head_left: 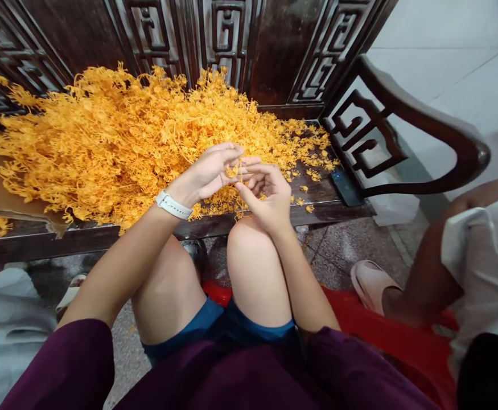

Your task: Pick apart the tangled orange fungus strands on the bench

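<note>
Both my hands meet over the front edge of a dark wooden bench, above my knees. My left hand (217,169), with a white watch band on its wrist, has its fingers closed round a thin orange plastic-looking flower piece (241,171). On the other side of that piece, my right hand (268,191) pinches its strand between thumb and fingers. Part of the strand is hidden by the fingers. Right behind the hands spreads a large heap of orange flower-like pieces (133,136) with thin stems.
The bench (329,212) has a carved back and a curved armrest (436,131). A phone (346,187) lies at its right end, near loose orange pieces. Cardboard (13,176) stands at left. People sit on both sides; a red stool (359,324) is at right.
</note>
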Action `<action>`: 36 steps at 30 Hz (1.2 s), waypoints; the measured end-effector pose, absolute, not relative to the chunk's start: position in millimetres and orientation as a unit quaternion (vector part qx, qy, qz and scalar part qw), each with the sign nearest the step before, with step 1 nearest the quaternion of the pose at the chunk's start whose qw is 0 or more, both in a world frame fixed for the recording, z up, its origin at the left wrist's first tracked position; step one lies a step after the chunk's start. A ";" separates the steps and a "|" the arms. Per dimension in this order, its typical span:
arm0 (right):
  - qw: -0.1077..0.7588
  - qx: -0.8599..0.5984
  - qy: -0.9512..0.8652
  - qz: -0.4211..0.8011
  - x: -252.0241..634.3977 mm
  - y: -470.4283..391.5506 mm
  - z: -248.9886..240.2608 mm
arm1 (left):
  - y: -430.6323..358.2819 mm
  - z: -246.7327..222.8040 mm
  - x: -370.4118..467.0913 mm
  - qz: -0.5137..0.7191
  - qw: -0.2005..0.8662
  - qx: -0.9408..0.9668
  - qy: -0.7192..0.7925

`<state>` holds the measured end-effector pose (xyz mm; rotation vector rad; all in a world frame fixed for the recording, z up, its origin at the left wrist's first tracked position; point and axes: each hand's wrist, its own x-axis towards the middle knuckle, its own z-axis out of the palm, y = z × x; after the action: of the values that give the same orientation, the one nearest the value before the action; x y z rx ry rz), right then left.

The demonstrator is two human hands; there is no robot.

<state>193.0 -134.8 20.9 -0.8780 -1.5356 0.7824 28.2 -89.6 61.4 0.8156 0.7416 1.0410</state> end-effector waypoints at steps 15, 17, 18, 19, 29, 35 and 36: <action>0.590 -0.397 -0.642 0.288 193.8 -140.7 20.4 | -98.4 70.7 30.7 0.442 0.688 0.432 0.381; 0.620 -0.394 -0.597 0.322 193.6 -139.9 18.1 | -97.7 67.3 30.7 0.448 0.671 0.456 0.375; 0.627 -0.392 -0.586 0.331 193.7 -139.0 17.1 | -97.0 65.2 31.0 0.452 0.659 0.471 0.374; 0.631 -0.391 -0.581 0.335 193.9 -138.0 16.4 | -95.9 63.0 31.2 0.456 0.644 0.486 0.374; 0.660 -0.375 -0.468 0.453 198.9 -122.3 10.4 | -87.7 57.6 22.9 0.458 0.627 0.540 0.323; 0.663 -0.371 -0.454 0.465 200.2 -116.7 2.1 | -88.9 62.1 17.5 0.441 0.635 0.547 0.321; 0.659 -0.371 -0.460 0.465 200.0 -116.9 2.3 | -88.7 61.6 17.8 0.442 0.628 0.550 0.327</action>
<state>200.0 -116.9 2.3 -0.8386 -1.0418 1.0525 17.8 -88.7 61.6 1.2605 0.7500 1.0140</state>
